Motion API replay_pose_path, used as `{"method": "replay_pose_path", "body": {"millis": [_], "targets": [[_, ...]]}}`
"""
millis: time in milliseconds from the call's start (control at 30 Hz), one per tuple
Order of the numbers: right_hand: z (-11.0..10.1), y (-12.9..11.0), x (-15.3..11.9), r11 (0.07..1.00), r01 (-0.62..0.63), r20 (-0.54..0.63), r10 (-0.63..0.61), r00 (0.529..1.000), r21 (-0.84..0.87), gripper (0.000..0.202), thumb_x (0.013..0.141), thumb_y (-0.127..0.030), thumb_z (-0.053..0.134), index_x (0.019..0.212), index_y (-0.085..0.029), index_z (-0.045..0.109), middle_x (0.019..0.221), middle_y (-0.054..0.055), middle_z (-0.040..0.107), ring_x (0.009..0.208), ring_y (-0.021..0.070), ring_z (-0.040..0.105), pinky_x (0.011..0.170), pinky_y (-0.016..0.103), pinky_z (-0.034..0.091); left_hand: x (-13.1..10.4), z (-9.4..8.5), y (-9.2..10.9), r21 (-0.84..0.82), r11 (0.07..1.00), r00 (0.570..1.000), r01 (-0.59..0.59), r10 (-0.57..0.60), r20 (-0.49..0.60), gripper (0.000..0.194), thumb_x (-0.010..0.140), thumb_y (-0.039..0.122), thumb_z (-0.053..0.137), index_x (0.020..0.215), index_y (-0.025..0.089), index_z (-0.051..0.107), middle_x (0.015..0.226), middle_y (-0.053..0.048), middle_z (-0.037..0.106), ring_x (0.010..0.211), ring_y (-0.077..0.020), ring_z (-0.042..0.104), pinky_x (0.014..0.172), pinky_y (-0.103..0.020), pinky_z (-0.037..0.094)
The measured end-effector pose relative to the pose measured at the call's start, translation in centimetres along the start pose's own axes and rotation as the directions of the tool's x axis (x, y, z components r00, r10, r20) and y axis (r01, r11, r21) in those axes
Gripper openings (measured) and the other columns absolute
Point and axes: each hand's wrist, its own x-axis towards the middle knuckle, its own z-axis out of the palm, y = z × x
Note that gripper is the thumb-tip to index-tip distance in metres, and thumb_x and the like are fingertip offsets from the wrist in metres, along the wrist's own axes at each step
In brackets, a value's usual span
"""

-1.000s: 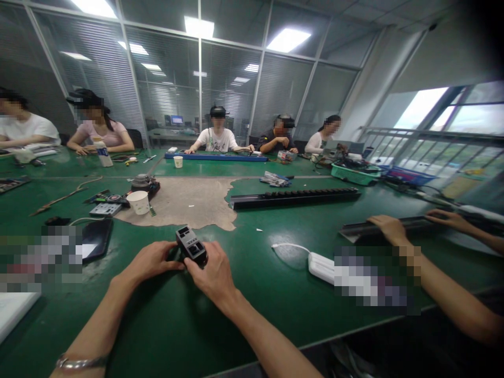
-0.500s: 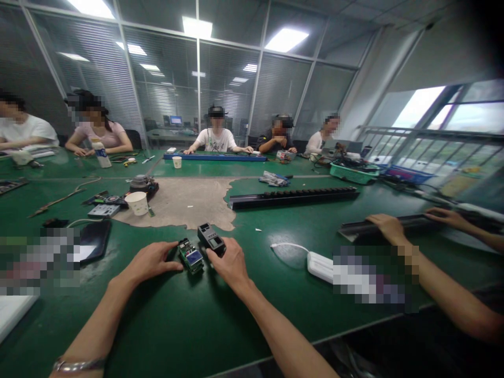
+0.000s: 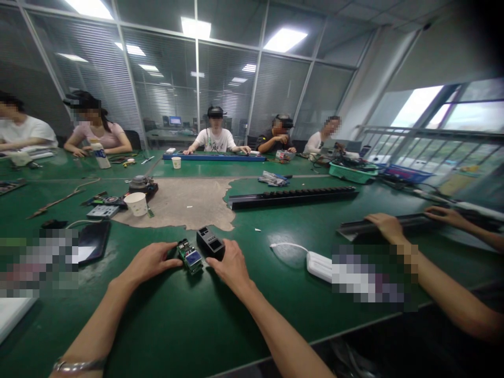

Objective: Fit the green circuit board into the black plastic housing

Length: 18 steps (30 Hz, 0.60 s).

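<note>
My left hand [image 3: 151,260] is at the left side of a small green circuit board [image 3: 192,260] with a blue-grey display, its thumb and fingers against the board's edge. In my right hand [image 3: 231,266] is a dark grey plastic housing [image 3: 211,242] with rectangular cut-outs in its face, gripped between thumb and fingers at its near end. The housing is tilted, just right of the board, with a narrow gap between the two. The fingertips behind the housing are hidden.
A paper cup [image 3: 136,204] and electronic parts stand on a brown sheet [image 3: 185,197] ahead. To the right lie a white power bank [image 3: 318,266] with a cable and a long black rail [image 3: 291,197]. A co-worker's hands [image 3: 388,227] rest on another rail.
The housing in my right hand has turned slightly and shifted a little left. My left hand and the circuit board look nearly unchanged.
</note>
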Motion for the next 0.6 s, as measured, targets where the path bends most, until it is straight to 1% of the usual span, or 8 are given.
{"method": "replay_pose_path", "body": {"millis": [100,233,333,400,500,533,600], "targets": [[0.0,0.4,-0.2,1.000,0.008,-0.025,-0.008,1.000,0.016,0.058,0.069,-0.043,0.073,0.117,-0.015,0.056,0.105,0.011,0.060,0.097,0.0260,0.059,0.085,0.036,0.046,0.0,-0.2,0.3,0.034,0.999,1.000,0.025,-0.024,-0.012,0.065,0.082,0.065,0.050,0.130,0.021,0.058,0.098,-0.009,0.070,0.084,-0.0251,0.061,0.070,-0.030,0.041],[0.2,0.7,-0.1,0.999,0.030,-0.030,-0.029,0.999,0.038,0.059,0.074,-0.046,0.068,0.121,-0.014,0.055,0.108,0.013,0.060,0.099,0.0268,0.059,0.087,0.037,0.046,0.0,-0.4,0.7,0.019,1.000,1.000,0.001,-0.001,-0.003,0.059,0.085,0.062,0.048,0.129,0.024,0.058,0.104,-0.008,0.070,0.088,-0.0245,0.062,0.072,-0.029,0.042],[0.3,0.7,0.0,0.999,0.020,-0.045,-0.018,0.999,0.044,0.064,0.073,-0.045,0.070,0.125,-0.012,0.053,0.111,0.015,0.060,0.101,0.0276,0.059,0.087,0.037,0.046,0.1,-0.3,0.6,0.016,1.000,1.000,0.009,-0.009,-0.004,0.058,0.086,0.061,0.046,0.128,0.023,0.059,0.109,-0.009,0.069,0.092,-0.0252,0.062,0.074,-0.029,0.042],[0.3,0.6,0.0,0.998,0.020,-0.047,-0.017,0.999,0.053,0.056,0.073,-0.042,0.070,0.120,-0.014,0.057,0.108,0.014,0.061,0.098,0.0268,0.060,0.086,0.036,0.046,0.1,-0.1,0.5,0.018,1.000,1.000,0.014,-0.014,-0.009,0.058,0.086,0.061,0.047,0.129,0.023,0.059,0.111,-0.010,0.069,0.094,-0.0260,0.062,0.075,-0.030,0.043],[0.1,0.3,0.0,0.995,0.047,-0.058,-0.042,0.997,0.088,0.032,0.075,-0.034,0.068,0.102,-0.017,0.064,0.097,0.009,0.064,0.091,0.0239,0.061,0.082,0.034,0.047,0.1,0.1,0.3,0.033,0.999,1.000,0.010,-0.009,-0.021,0.060,0.086,0.062,0.046,0.129,0.022,0.059,0.112,-0.010,0.069,0.095,-0.0265,0.062,0.077,-0.031,0.044],[0.0,0.1,0.0,0.993,0.059,-0.073,-0.052,0.996,0.106,0.027,0.075,-0.033,0.068,0.097,-0.018,0.065,0.093,0.008,0.064,0.089,0.0229,0.061,0.081,0.033,0.047,0.2,0.1,0.3,0.043,0.999,1.000,0.010,-0.009,-0.024,0.061,0.087,0.063,0.045,0.129,0.022,0.058,0.111,-0.010,0.069,0.095,-0.0265,0.062,0.077,-0.031,0.044],[-0.5,-0.4,-0.1,0.983,0.085,-0.119,-0.066,0.991,0.161,0.022,0.077,-0.032,0.066,0.094,-0.018,0.065,0.089,0.007,0.065,0.084,0.0208,0.061,0.077,0.031,0.047,0.1,0.1,0.3,0.062,0.998,1.000,0.005,-0.003,-0.025,0.059,0.088,0.062,0.044,0.129,0.022,0.058,0.111,-0.010,0.069,0.095,-0.0261,0.063,0.076,-0.030,0.044]]}}
